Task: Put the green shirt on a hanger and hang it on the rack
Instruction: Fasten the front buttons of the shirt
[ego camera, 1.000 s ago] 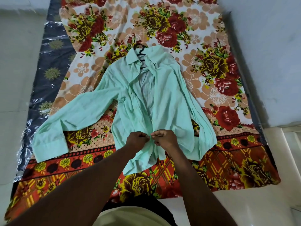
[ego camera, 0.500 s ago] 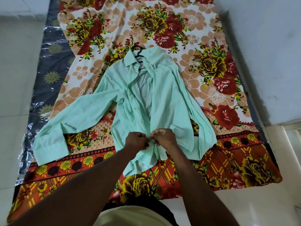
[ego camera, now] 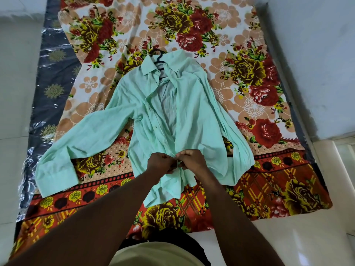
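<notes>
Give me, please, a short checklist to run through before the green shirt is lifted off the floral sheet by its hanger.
1. Dark plastic hanger sits inside the collar, hook sticking out: ok.
2. Light green long-sleeved shirt lies flat on the floral bedsheet: ok.
3. Front fully buttoned: not ok, upper placket gapes.
4. Left hand and right hand pinch the lower placket: ok.
5. Button there fastened: cannot tell.
6. Rack in view: not ok.
</notes>
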